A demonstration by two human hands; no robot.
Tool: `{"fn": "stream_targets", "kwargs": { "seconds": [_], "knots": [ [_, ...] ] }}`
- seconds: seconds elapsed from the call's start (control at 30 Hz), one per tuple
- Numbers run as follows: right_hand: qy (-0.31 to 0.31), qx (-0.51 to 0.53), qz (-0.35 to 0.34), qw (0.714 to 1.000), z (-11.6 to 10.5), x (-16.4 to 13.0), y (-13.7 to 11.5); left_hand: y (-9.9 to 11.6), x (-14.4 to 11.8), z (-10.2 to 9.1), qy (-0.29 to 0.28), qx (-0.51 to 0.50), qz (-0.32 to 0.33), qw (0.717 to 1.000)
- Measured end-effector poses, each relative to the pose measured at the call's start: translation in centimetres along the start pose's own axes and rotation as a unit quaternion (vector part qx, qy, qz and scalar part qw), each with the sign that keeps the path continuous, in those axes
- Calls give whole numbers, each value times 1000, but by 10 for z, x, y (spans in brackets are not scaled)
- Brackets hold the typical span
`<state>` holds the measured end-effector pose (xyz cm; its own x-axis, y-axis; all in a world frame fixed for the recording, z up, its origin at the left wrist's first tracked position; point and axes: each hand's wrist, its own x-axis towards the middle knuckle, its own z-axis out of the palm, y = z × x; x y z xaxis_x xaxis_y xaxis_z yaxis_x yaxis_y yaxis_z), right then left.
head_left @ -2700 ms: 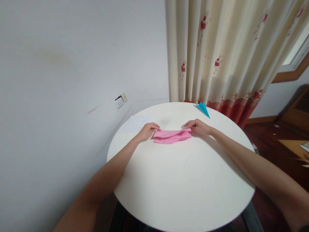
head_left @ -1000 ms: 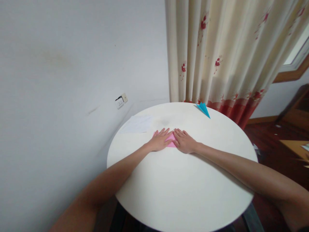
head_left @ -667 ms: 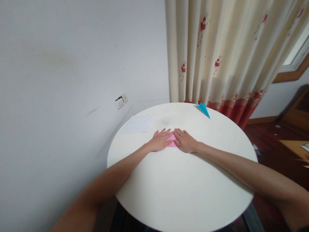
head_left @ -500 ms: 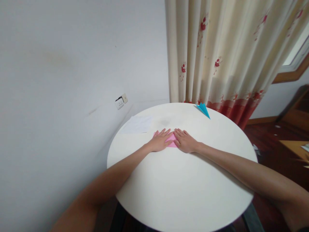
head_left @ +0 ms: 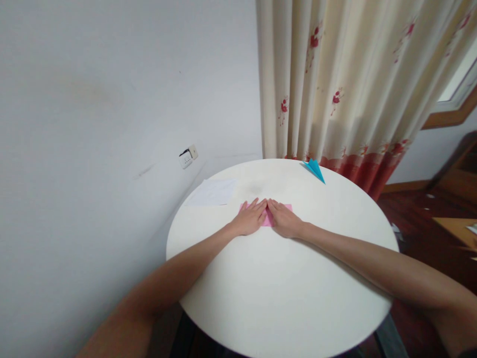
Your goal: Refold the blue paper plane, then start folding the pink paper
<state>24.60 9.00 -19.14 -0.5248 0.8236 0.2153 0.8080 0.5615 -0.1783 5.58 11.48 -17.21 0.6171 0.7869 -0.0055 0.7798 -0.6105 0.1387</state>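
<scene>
A pink sheet of paper lies on the white round table, largely covered by my two hands. My left hand rests on its left part, palm down, with the fingers stretched and somewhat apart. On the right part lies my right hand, also palm down, its fingers extended and held close together. The fingertips of both hands come together at the paper's far edge, around its middle. Neither hand grasps anything. Whether the paper is folded under them is hard to see.
A folded blue paper plane lies by the table's far right edge. White sheets of paper are at the far left. Behind the table hang patterned curtains; a wall with a socket stands to the left.
My right hand's fingers have drawn closer together and its fingertips have shifted slightly left, touching the left hand's fingertips. More of the paper's far right edge shows now.
</scene>
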Motion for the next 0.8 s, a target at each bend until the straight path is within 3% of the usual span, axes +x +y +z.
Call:
{"fn": "stream_targets", "kwargs": {
  "seconds": [0.37,0.6,0.8],
  "knots": [
    [-32,-21,43,998,-8,-3,-3,2,-1,-7,-16,5,-10,1000],
    [-40,-22,59,997,-10,-5,-4,-6,-2,-12,-50,6,-50,998],
    [-41,-23,62,997,-12,-6,-5,-11,-3,-11,-39,8,-70,997]
  ]
}}
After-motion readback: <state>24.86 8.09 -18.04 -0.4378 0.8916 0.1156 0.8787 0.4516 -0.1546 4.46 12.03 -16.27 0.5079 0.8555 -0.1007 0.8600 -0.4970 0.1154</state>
